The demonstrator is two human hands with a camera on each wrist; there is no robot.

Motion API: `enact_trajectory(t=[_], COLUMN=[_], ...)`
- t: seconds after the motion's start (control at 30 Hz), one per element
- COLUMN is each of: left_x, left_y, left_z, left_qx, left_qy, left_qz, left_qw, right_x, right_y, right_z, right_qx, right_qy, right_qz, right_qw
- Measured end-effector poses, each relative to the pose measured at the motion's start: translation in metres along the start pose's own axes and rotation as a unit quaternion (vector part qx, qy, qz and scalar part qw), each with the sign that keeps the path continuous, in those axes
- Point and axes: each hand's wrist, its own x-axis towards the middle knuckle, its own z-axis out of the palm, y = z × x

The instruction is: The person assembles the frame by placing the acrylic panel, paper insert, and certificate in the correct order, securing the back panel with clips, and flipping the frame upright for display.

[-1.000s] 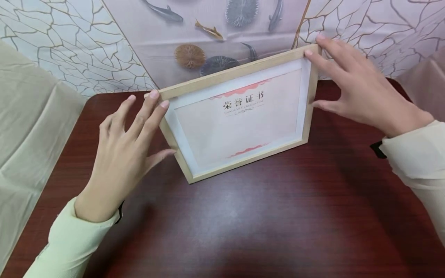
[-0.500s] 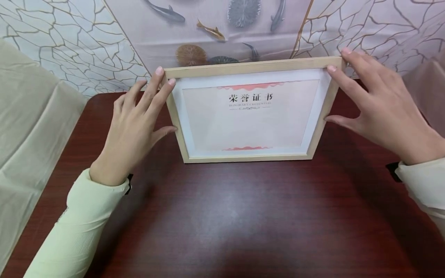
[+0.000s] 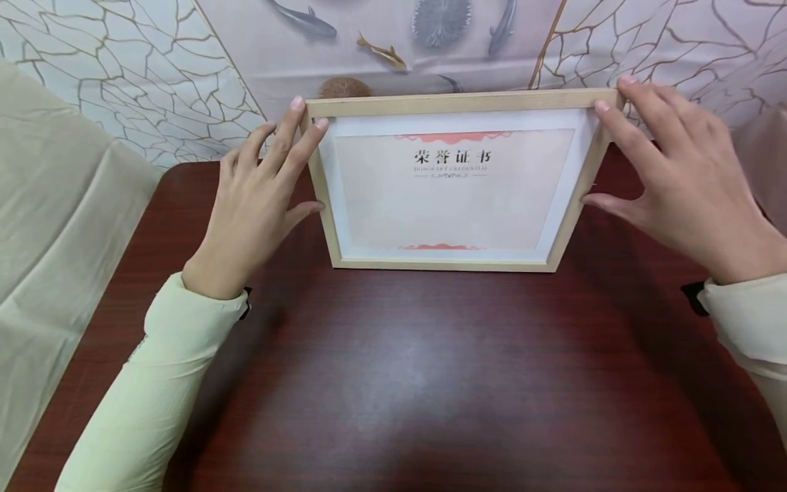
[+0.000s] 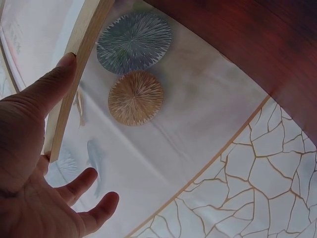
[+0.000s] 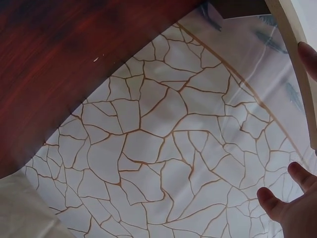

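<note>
A light wooden picture frame [image 3: 462, 103] stands on its long lower edge near the back of the table, leaning slightly. Behind its pane lies a certificate [image 3: 451, 212] with a white border, red trim and dark Chinese lettering. My left hand [image 3: 255, 188] holds the upper left corner, thumb against the side and fingertips on the corner. At the opposite upper corner, my right hand [image 3: 688, 167] holds on the same way. In the left wrist view the thumb presses the wooden side [image 4: 74, 89]. Only part of the right hand [image 5: 302, 213] and the frame's side [image 5: 296, 64] show in the right wrist view.
A dark red wooden table [image 3: 418, 383] spreads below the hands. Behind it hangs a cloth backdrop [image 3: 393, 41] with fish and crackle patterns. Pale draped fabric [image 3: 55, 225] borders the table on the left, and more cloth hangs at the right.
The picture frame has turned from slanted to nearly square with the view and shifted back and right. Both hands have kept hold of its upper corners and moved with it.
</note>
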Motion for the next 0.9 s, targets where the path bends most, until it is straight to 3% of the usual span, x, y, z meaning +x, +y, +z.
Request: enact_trajectory(t=[0.9], left_x=[0.002], left_y=[0.001], left_z=[0.002], left_qx=[-0.019], left_qy=[0.005], left_qz=[-0.028], left_qw=[0.9994], right_x=[0.012], right_y=[0.006], right_z=[0.006], right_qx=[-0.007], right_qy=[-0.02], right_qz=[0.014], right_qw=[1.0])
